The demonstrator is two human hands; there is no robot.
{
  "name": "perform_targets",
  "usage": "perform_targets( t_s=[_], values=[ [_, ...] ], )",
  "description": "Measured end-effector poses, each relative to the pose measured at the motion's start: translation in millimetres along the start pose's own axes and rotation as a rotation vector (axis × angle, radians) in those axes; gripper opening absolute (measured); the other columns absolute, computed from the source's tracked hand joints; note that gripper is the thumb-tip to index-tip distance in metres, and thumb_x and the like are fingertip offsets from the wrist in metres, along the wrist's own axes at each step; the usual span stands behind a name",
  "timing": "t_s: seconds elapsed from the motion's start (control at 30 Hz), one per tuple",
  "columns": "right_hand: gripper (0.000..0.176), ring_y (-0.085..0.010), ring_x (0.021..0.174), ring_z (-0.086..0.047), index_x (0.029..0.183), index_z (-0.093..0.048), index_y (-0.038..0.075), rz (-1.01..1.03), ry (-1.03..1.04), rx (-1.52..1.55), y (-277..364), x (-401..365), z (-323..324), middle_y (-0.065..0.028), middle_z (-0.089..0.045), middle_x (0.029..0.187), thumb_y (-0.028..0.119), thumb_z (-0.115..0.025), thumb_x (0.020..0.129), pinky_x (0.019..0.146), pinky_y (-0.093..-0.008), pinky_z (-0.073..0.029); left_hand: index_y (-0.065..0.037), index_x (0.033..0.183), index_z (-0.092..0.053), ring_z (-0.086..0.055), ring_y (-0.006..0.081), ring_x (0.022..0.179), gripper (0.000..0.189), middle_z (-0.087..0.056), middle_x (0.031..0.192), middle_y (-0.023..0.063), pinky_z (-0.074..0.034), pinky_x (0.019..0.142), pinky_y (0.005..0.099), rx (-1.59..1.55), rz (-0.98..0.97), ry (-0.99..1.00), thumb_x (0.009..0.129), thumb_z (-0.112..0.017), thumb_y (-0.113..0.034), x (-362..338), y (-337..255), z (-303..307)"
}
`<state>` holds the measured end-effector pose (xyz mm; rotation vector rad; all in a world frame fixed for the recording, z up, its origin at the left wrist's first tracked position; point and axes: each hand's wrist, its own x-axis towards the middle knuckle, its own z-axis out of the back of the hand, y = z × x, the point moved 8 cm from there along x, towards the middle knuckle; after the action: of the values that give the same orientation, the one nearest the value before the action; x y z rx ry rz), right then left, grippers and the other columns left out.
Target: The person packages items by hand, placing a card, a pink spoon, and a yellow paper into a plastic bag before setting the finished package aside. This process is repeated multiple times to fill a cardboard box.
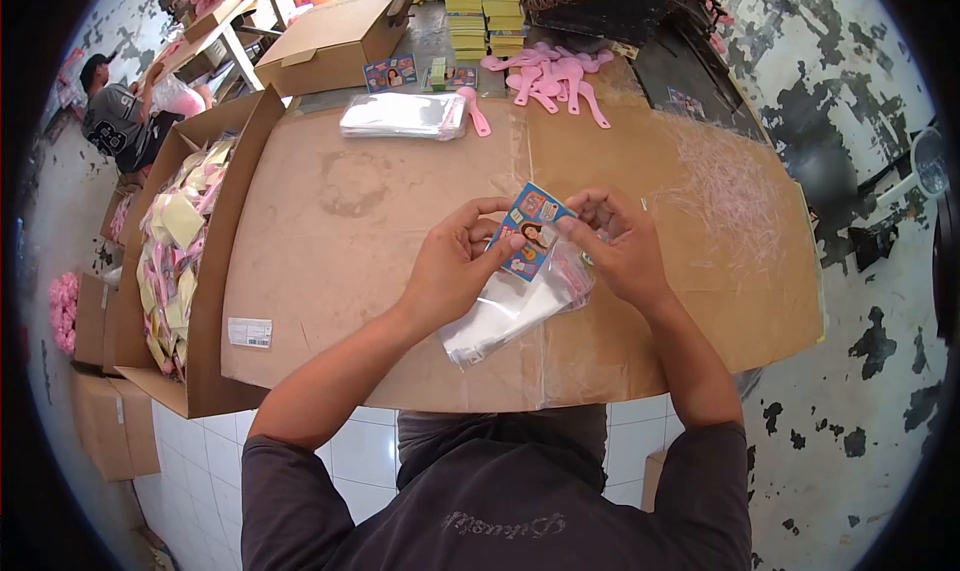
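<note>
A small blue printed card [533,233] with a picture of a person is held up above the middle of the table. My left hand [462,254] pinches its left edge between thumb and fingers. At the card's right edge, my right hand [622,246] is closed, its thumb and fingers pinching the upper corner. Below both hands lies a clear plastic bag [515,316], tilted, with something pinkish at its right end that my right hand partly hides.
A stack of clear bags [402,117] and a pink spoon [475,113] lie farther back. Several pink spoons [560,79] form a pile beside stacked yellow cards [487,16]. An open carton [215,261] of packed bags stands left. Pink shreds [735,196] lie right. A person [125,116] sits far left.
</note>
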<state>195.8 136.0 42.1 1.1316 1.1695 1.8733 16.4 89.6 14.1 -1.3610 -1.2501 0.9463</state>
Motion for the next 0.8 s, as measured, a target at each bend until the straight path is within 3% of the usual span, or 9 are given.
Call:
perform_targets(
  t_s=[0.1,0.3,0.4,0.6,0.7,0.8],
  values=[
    [0.024,-0.0081,0.085,-0.064,0.118,-0.067,0.001,0.19,0.177,-0.255,20.6,7.2,-11.9,-0.0045,-0.071,0.098,0.007,-0.072,0.095,0.073,-0.0257,-0.05,0.007,0.137,-0.051,-0.072,0.0143,0.099,0.041,-0.073,0.114,0.0147,-0.059,0.087,0.0264,-0.014,-0.019,-0.035,0.102,-0.066,-0.008,1.3,-0.3,7.6],
    [0.024,-0.01,0.089,-0.066,0.118,-0.067,-0.001,-0.019,0.085,-0.038,11.3,26.9,-4.0,-0.0061,-0.07,0.1,0.006,-0.07,0.096,0.075,-0.0255,-0.052,0.006,0.135,-0.053,-0.071,0.0119,0.099,0.036,-0.074,0.113,0.0142,-0.06,0.084,0.0262,-0.047,-0.007,-0.06,0.103,-0.063,-0.006,4.6,-4.0,15.2],
    [0.021,-0.0111,0.092,-0.066,0.117,-0.066,-0.003,-0.092,0.16,0.095,8.5,30.1,-12.7,-0.0057,-0.07,0.099,0.005,-0.068,0.097,0.079,-0.0264,-0.054,0.006,0.135,-0.053,-0.071,0.0121,0.098,0.036,-0.074,0.112,0.0137,-0.06,0.084,0.0263,-0.051,-0.03,-0.053,0.103,-0.063,-0.005,4.8,-2.8,15.2],
    [0.017,-0.0122,0.093,-0.066,0.114,-0.066,-0.004,-0.152,0.179,0.096,8.3,36.7,-9.5,-0.0065,-0.069,0.103,0.003,-0.065,0.099,0.084,-0.0284,-0.055,0.007,0.136,-0.053,-0.072,0.0132,0.099,0.036,-0.073,0.114,0.0138,-0.06,0.086,0.027,-0.115,-0.035,-0.051,0.103,-0.063,-0.006,5.5,-5.2,17.2],
    [0.015,-0.0142,0.092,-0.066,0.112,-0.069,-0.002,-0.098,0.276,0.068,13.0,37.0,-21.0,-0.0062,-0.069,0.102,0.006,-0.065,0.099,0.086,-0.0296,-0.053,0.006,0.136,-0.054,-0.071,0.0112,0.097,0.035,-0.073,0.112,0.0119,-0.06,0.082,0.0249,-0.155,0.005,-0.04,0.103,-0.063,-0.006,3.2,-7.7,15.3],
    [0.017,-0.0163,0.097,-0.065,0.111,-0.072,0.001,0.06,0.431,-0.15,21.8,36.7,-36.3,-0.0062,-0.069,0.102,0.012,-0.065,0.1,0.089,-0.0323,-0.051,0.005,0.135,-0.056,-0.071,0.0092,0.093,0.034,-0.074,0.107,0.0095,-0.058,0.078,0.0226,-0.011,-0.038,-0.058,0.103,-0.064,-0.006,4.0,-0.6,21.3]
  ],
)
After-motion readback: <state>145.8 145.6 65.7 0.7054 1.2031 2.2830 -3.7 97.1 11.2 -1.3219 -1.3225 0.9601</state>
